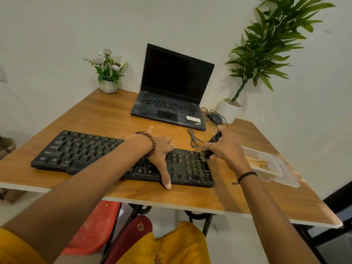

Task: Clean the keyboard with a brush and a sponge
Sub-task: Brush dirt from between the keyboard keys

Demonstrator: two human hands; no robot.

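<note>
A black keyboard (82, 151) lies across the wooden table (99, 117) near its front edge. My left hand (162, 149) rests on the keyboard's right-of-middle part, fingers spread, thumb down at the front edge, holding it steady. My right hand (226, 147) grips a dark brush (210, 147), its bristle end touching the keys at the keyboard's top right corner. A yellowish sponge (259, 162) sits in a clear plastic container (285, 174) to the right of the keyboard.
An open black laptop (171, 92) stands behind the keyboard, with a black mouse (215, 119) and coiled cable (193, 139) beside it. A small flower pot (108, 85) is at the back left, a tall potted plant (231, 110) at the back right. A red stool (95, 229) is under the table.
</note>
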